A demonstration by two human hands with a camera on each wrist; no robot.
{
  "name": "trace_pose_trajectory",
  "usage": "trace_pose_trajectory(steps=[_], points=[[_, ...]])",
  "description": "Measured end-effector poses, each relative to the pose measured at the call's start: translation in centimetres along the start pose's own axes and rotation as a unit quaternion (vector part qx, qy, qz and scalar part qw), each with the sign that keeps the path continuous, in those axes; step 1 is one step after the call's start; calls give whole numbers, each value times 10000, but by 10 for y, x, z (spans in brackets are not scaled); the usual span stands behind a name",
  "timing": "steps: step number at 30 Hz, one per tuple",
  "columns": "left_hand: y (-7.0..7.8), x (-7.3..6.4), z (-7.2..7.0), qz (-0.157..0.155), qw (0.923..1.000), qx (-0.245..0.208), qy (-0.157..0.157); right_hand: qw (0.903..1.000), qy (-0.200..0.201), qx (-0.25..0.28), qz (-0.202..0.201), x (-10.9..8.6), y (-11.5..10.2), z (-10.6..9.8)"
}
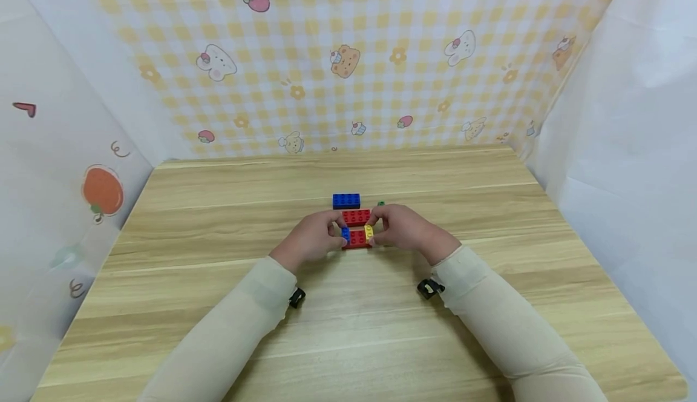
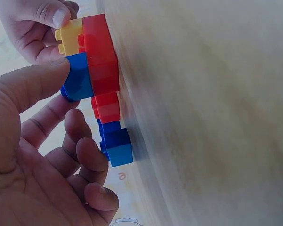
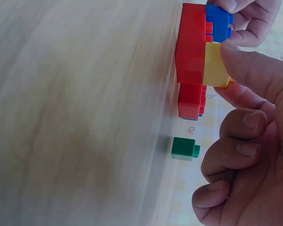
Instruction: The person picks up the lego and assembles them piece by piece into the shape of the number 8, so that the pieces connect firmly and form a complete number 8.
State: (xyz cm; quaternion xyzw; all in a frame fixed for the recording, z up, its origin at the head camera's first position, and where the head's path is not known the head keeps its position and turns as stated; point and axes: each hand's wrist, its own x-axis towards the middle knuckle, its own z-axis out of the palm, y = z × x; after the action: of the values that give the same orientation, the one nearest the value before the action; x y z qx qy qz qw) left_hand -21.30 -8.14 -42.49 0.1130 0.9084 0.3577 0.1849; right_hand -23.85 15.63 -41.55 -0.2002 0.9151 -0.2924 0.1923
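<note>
On the table lies a long red building brick (image 1: 357,238), its studs up. A small blue brick (image 2: 79,77) sits on its left end, and my left hand (image 1: 314,237) pinches that blue brick between thumb and forefinger. At the other end a small yellow brick (image 3: 215,64) is on the red one, pinched by the thumb and forefinger of my right hand (image 1: 404,230). Red studs show between the two small bricks. The remaining fingers of both hands are loosely curled beside the bricks.
Just behind stands a second red brick (image 1: 356,217), and past it a blue brick (image 1: 346,201) with several studs. A small green brick (image 3: 183,148) is beyond my right hand. The wooden table (image 1: 218,190) ends at a patterned cloth (image 1: 321,105) at the back.
</note>
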Motion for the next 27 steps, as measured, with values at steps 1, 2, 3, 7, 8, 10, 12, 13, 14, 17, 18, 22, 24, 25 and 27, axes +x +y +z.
trace_pose_trajectory(steps=[1, 2, 3, 7, 8, 10, 12, 13, 14, 17, 18, 22, 24, 25, 27], points=[[0, 0, 0, 8, 10000, 5, -4, 10000, 2, -31, -2, 0, 0, 0], [0, 1, 0, 21, 10000, 16, -9, 10000, 3, -62, 5, 0, 0, 0], [1, 1, 1, 34, 10000, 8, -13, 10000, 3, -94, 9, 0, 0, 0], [1, 1, 0, 36, 10000, -31, -18, 9997, -8, -222, 41, 0, -1, -2], [1, 1, 0, 28, 10000, -37, -17, 9997, -17, -239, 57, 0, -2, -2], [1, 0, 0, 9, 10000, -52, -34, 9996, -41, -274, 77, -1, -3, -3], [1, 0, 0, -11, 10000, -54, -57, 9995, -73, -294, 117, -2, -4, -4], [1, 0, -1, -18, 10000, -59, -69, 9995, -58, -300, 126, -3, -5, -5], [1, 0, -1, -25, 9999, -61, -86, 9995, -31, -301, 135, -3, -4, -6], [2, 0, -1, -30, 9999, -63, -97, 9995, 117, -238, 177, -2, -3, -10], [2, 0, -1, -29, 9999, -64, -96, 9994, 185, -235, 189, 0, -2, -12], [2, 1, -2, -37, 9999, -70, -88, 9986, 407, -171, 296, 5, -1, -19], [2, 1, -1, -48, 9999, -80, -102, 9983, 439, -178, 350, 9, -1, -22], [2, 1, -2, -51, 9999, -80, -106, 9981, 448, -156, 384, 10, -1, -22], [3, 1, -2, -63, 9999, -80, -112, 9981, 424, -119, 442, 14, 0, -23]])
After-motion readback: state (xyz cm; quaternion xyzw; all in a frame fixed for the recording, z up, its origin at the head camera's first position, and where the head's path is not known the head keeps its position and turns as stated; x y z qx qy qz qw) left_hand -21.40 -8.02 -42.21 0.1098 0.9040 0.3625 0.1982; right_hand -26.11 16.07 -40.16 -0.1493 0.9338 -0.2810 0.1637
